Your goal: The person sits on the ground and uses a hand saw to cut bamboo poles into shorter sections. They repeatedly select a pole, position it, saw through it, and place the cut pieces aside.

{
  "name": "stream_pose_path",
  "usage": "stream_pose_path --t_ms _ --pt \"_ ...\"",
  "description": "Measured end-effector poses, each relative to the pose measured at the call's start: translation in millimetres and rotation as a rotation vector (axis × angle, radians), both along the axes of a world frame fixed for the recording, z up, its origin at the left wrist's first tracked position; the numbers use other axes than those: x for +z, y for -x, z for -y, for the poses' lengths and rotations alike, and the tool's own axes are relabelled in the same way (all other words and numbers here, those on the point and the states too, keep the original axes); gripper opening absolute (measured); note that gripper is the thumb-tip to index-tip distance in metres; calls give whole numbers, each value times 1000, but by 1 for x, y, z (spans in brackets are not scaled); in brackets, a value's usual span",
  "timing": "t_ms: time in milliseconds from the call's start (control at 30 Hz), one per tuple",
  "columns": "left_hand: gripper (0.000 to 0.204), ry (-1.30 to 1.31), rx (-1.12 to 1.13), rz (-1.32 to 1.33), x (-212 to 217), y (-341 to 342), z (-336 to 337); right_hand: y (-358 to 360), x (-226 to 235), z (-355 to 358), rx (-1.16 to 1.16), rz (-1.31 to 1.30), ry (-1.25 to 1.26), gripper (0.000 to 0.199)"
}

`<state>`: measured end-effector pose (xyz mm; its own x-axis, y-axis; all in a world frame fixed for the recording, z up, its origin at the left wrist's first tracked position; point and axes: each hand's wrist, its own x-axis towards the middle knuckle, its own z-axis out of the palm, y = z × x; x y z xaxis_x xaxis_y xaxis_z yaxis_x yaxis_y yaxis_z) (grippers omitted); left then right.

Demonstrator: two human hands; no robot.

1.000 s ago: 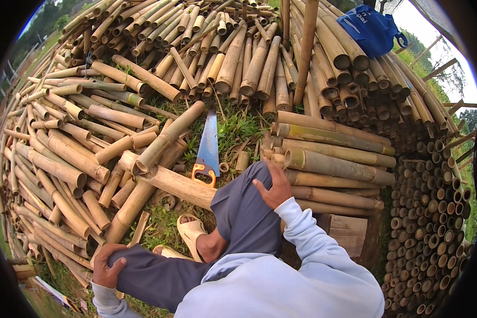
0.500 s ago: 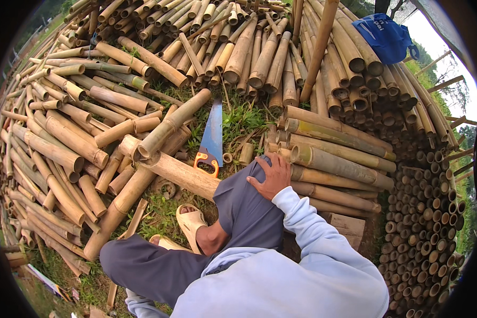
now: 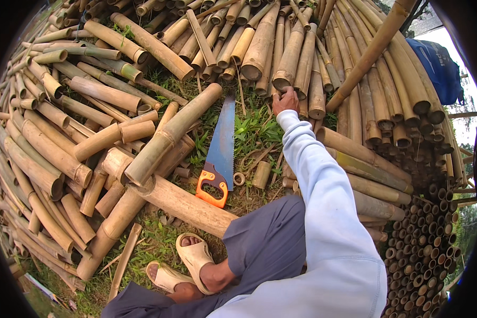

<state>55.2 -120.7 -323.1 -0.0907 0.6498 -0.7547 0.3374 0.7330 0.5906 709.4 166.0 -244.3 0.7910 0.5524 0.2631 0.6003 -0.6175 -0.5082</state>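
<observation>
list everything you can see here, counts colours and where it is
bamboo poles: too many to count, tan and greenish, heaped all round on the ground
stacked bamboo: many, brown, cut ends showing, right side
handsaw: one, blue blade with orange handle, flat on the grass at centre
short bamboo offcut: one, tan, just right of the saw
blue bag: one, upper right
sandals: two, cream, on the feet, bottom centre
right hand: reaching to the end of a pole above the saw, pale blue sleeve
left hand: not in view

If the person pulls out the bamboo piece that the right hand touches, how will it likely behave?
The bamboo piece looks stiff and hollow, so probably light for its size. Being round, it may roll. Neighbouring poles lean against it and might shift as the right hand pulls.
</observation>
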Motion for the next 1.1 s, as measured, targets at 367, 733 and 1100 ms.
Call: stream_pose_path --t_ms 367,733,1100 --pt "42 147 7 -55 -53 -57 -19 -102 -3 -75 516 902 709 30" --pt "40 146 9 -96 -51 -58 -29 -203 50 22 544 992 767 25" --pt "39 111 5 -88 -43 -42 -14 -169 79 7 307 600 1223 39"
